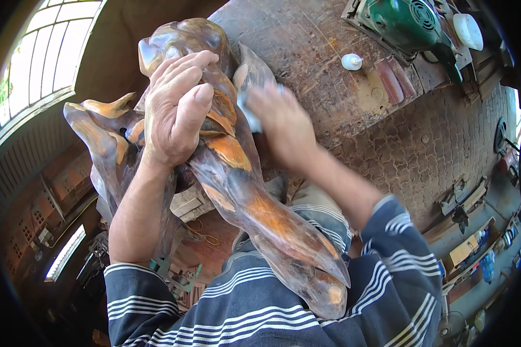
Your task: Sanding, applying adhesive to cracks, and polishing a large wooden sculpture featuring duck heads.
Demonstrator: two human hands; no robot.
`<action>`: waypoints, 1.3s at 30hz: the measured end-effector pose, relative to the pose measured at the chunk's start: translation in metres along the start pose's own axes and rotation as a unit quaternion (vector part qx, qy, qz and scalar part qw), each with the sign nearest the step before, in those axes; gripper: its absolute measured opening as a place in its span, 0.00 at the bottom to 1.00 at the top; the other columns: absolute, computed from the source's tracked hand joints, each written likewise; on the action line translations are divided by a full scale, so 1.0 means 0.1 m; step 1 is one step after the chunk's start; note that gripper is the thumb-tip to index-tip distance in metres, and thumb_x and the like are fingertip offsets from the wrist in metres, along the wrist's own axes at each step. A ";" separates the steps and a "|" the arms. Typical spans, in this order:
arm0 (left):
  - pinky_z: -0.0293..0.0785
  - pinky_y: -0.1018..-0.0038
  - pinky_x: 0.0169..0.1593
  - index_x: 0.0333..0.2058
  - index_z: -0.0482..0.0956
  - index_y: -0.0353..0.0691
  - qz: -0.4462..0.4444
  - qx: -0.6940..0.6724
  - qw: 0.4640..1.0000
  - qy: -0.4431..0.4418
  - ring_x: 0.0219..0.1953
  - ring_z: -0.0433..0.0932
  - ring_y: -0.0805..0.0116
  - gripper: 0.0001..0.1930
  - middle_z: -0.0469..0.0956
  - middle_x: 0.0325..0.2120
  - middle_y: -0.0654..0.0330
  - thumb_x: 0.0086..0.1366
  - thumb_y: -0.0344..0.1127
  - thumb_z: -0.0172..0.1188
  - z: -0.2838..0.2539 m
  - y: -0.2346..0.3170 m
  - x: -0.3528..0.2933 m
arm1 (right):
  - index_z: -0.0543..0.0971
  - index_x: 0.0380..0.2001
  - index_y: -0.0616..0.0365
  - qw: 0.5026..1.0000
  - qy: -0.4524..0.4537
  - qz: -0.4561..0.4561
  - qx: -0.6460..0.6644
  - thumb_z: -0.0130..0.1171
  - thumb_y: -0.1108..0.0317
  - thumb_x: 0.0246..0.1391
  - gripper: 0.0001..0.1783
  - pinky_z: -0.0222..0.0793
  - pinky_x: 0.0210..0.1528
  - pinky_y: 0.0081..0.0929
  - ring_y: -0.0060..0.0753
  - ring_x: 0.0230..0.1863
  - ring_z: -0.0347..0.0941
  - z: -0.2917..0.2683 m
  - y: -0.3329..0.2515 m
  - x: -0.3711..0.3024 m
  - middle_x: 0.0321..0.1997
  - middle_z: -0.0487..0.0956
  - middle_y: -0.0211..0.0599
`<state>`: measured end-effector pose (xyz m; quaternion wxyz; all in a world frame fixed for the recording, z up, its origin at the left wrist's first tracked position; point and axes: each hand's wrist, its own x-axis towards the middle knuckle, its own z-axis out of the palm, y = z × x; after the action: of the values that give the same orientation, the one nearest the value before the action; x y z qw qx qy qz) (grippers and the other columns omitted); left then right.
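Note:
A large carved wooden sculpture (272,214), glossy dark brown with orange patches, stretches from the bench's edge back toward my chest. My left hand (176,113) lies on its upper part near the rounded end, fingers stretched out and thumb apart. Against the sculpture's right side is my right hand (283,124), smeared by motion. Under its fingers shows a pale bluish-grey piece (250,113), pressed to the wood; its kind is not clear. Branching limbs (101,124) of the carving jut out to the left of my left forearm.
The worn wooden bench (307,52) carries a small white bottle (351,62), two reddish-brown strips (395,80) and a green power tool (405,23). Paved floor (399,139) runs beyond its edge. Shelves with tools (474,248) stand at the right, a barred window (46,46) at the left.

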<state>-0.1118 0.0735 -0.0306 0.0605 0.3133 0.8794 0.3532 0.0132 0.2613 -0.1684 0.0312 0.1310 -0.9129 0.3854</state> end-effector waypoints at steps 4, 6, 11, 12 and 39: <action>0.67 0.56 0.69 0.37 0.81 0.27 0.009 -0.006 1.000 -0.004 0.58 0.81 0.42 0.24 0.85 0.53 0.40 0.74 0.49 0.54 0.03 0.00 0.05 | 0.81 0.56 0.59 0.964 -0.066 0.207 0.153 0.52 0.60 0.72 0.19 0.80 0.51 0.56 0.70 0.49 0.83 0.22 0.72 0.95 0.46 0.85 0.66; 0.67 0.56 0.69 0.38 0.81 0.28 -0.005 -0.010 1.000 0.015 0.58 0.80 0.42 0.25 0.85 0.53 0.41 0.74 0.50 0.53 0.06 -0.01 0.04 | 0.83 0.52 0.60 0.968 -0.034 0.170 0.179 0.50 0.58 0.74 0.19 0.80 0.49 0.56 0.75 0.44 0.82 0.28 0.83 0.95 0.36 0.84 0.68; 0.69 0.55 0.67 0.36 0.79 0.28 -0.010 0.015 1.000 0.008 0.57 0.81 0.41 0.25 0.85 0.52 0.40 0.75 0.50 0.53 0.02 0.05 0.04 | 0.77 0.67 0.67 0.967 0.133 0.090 0.198 0.53 0.81 0.62 0.29 0.67 0.77 0.50 0.68 0.76 0.70 0.16 -0.01 -0.29 0.73 0.74 0.68; 0.69 0.55 0.67 0.36 0.79 0.28 -0.012 0.015 1.000 0.008 0.57 0.81 0.41 0.25 0.85 0.52 0.40 0.75 0.50 0.53 0.02 0.03 0.02 | 0.76 0.70 0.64 0.967 0.115 0.095 0.204 0.52 0.85 0.51 0.39 0.63 0.80 0.54 0.72 0.79 0.64 0.10 -0.30 -0.54 0.77 0.70 0.67; 0.73 0.54 0.56 0.38 0.84 0.34 0.002 0.002 0.999 0.047 0.47 0.85 0.42 0.31 0.87 0.37 0.41 0.80 0.58 0.45 0.16 -0.10 0.02 | 0.86 0.55 0.53 0.983 0.112 0.109 -0.099 0.64 0.67 0.57 0.22 0.78 0.56 0.54 0.55 0.52 0.84 0.48 -0.94 -0.58 0.54 0.89 0.43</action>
<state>-0.1133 0.0789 -0.0491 0.0177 0.2982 0.8814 0.3659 0.0962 0.1767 -0.1454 0.1033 -0.0172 -0.9462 0.3061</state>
